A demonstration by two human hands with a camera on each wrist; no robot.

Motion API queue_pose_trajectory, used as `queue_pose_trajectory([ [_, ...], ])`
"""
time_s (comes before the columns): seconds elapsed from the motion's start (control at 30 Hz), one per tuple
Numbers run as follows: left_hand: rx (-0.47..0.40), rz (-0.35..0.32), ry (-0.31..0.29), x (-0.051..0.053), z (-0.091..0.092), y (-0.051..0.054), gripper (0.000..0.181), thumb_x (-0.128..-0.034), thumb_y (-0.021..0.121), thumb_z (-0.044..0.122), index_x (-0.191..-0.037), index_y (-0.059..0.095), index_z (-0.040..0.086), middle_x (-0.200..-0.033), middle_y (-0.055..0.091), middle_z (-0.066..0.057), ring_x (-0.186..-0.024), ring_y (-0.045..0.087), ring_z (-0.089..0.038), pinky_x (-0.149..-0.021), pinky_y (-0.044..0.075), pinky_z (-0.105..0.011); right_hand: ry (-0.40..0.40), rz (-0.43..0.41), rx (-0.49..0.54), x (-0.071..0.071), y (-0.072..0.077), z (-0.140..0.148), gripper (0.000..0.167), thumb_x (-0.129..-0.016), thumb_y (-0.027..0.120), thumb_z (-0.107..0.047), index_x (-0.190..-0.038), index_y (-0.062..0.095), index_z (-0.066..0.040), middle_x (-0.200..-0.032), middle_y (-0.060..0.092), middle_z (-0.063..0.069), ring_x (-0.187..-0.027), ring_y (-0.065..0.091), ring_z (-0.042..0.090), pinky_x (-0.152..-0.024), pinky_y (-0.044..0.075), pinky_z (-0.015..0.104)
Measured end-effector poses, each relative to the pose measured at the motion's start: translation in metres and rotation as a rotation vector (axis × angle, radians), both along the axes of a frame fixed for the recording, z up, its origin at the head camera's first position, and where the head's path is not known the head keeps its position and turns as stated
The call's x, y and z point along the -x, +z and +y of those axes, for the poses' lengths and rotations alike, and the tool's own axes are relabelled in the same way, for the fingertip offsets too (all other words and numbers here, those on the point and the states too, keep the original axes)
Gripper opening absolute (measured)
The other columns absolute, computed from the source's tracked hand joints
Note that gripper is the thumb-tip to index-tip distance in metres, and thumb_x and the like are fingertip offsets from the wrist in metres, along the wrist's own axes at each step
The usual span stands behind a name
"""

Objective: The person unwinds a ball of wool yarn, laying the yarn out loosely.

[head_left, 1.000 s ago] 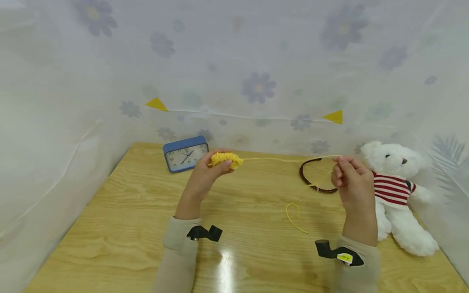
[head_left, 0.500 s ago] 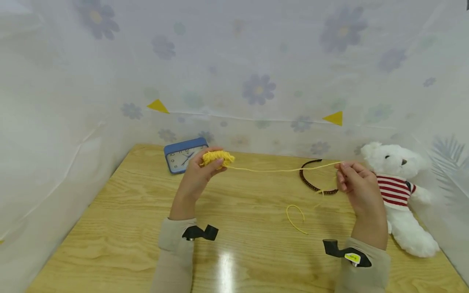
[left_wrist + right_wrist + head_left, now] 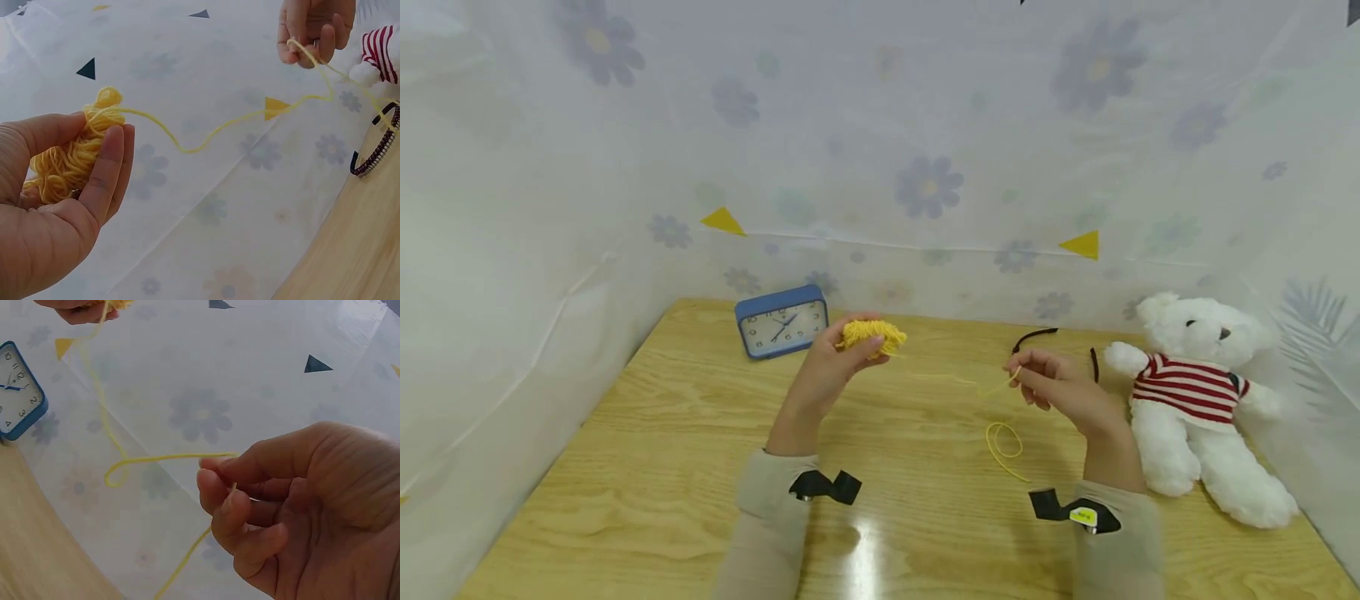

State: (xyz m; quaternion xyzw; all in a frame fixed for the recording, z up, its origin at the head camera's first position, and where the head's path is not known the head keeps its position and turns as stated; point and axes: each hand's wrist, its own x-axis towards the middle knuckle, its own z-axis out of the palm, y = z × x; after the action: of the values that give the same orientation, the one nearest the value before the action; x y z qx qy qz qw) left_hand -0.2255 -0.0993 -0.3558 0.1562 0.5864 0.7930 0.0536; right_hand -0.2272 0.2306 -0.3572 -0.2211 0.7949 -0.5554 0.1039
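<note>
A small bundle of yellow yarn [image 3: 874,336] is gripped between the thumb and fingers of my left hand [image 3: 820,375], raised over the far part of the table. From it a slack strand [image 3: 215,134] runs across to my right hand [image 3: 1063,392], which pinches it between thumb and fingertips. Beyond those fingertips the strand hangs on downward in the right wrist view. A curl of yellow yarn [image 3: 995,450] lies on the wood below. Behind the right hand is a dark beaded headband [image 3: 378,150], mostly hidden in the head view, with a bit of yarn across it.
A blue alarm clock [image 3: 782,325] stands at the back left, close behind my left hand. To the right a white teddy bear [image 3: 1187,392] in a striped top sits against the flowered curtain. The wooden table [image 3: 647,467] stretches toward me.
After drawing slightly right, my right hand has come left and lower, toward the left hand. The strand between them went from stretched to sagging. The left hand shifted left, then back right.
</note>
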Motion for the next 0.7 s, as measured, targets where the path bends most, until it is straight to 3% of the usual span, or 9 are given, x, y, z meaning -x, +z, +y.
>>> queue_pose_trajectory([
  [0.2,0.028,0.005,-0.033,0.000,0.013,-0.004,0.036,-0.0951,0.056,0.006,-0.129,0.049,-0.001,-0.122,0.049,-0.016,-0.101,0.059,-0.021,-0.090,0.051,-0.036,0.087,-0.005,-0.214,0.004,-0.007,-0.025,0.025,-0.100,0.046,-0.007,-0.123,0.052,0.001,-0.105,0.055,0.017,-0.064,0.052,0.015,-0.050,0.042,0.027],
  [0.33,0.056,0.004,-0.045,-0.002,0.021,-0.006,0.036,-0.0950,0.057,0.009,-0.129,0.051,0.002,-0.121,0.051,-0.016,-0.100,0.059,-0.021,-0.090,0.051,-0.038,0.180,0.021,-0.263,0.005,-0.011,-0.043,0.035,-0.098,0.041,0.001,-0.133,0.046,0.002,-0.123,0.049,0.024,-0.070,0.056,0.017,-0.055,0.046,0.029],
  [0.5,0.077,0.011,-0.061,-0.003,0.028,-0.007,0.036,-0.0951,0.058,0.010,-0.129,0.052,0.002,-0.119,0.053,-0.016,-0.100,0.059,-0.022,-0.091,0.051,-0.040,0.261,0.029,-0.118,0.001,-0.012,-0.064,0.041,-0.100,0.039,-0.001,-0.141,0.037,0.003,-0.134,0.043,0.026,-0.076,0.058,0.014,-0.060,0.047,0.026],
  [0.7,0.074,0.004,-0.045,-0.001,0.031,-0.011,0.036,-0.0947,0.059,0.012,-0.129,0.052,0.003,-0.119,0.053,-0.015,-0.104,0.058,-0.023,-0.092,0.050,-0.037,0.318,-0.102,0.102,-0.003,-0.012,-0.083,0.052,-0.099,0.047,-0.005,-0.145,0.026,0.004,-0.135,0.041,0.026,-0.085,0.062,0.017,-0.070,0.051,0.028],
])
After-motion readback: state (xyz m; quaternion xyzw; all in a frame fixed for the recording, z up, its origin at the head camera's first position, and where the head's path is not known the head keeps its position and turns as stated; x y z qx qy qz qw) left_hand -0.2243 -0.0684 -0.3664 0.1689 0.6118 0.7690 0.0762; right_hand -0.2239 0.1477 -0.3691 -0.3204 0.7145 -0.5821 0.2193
